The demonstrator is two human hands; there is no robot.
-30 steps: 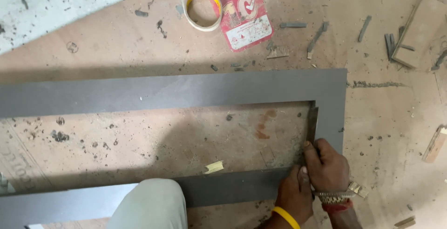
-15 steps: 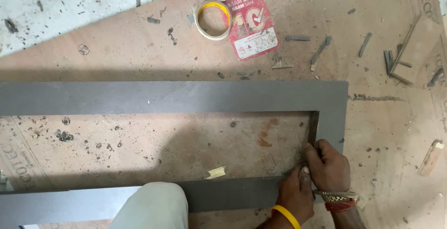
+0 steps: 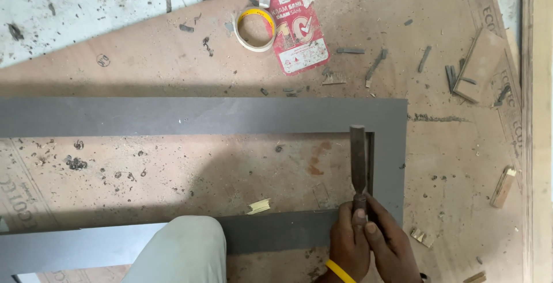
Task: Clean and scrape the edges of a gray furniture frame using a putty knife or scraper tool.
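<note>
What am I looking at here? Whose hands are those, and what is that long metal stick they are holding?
The picture comes from a camera worn on a person's head, looking down at the floor, so you see what that person sees. The two hands at the bottom are their own: the left hand wears a yellow band, and the right hand sits beside it. Together they grip a chisel, a flat metal blade that lies along the inner right edge of a big grey frame. The frame rests on a brown board dotted with chips and dust. The pale shape at the bottom is the person's knee. Farther up lie a roll of tape, a red packet and small wood scraps.
</note>
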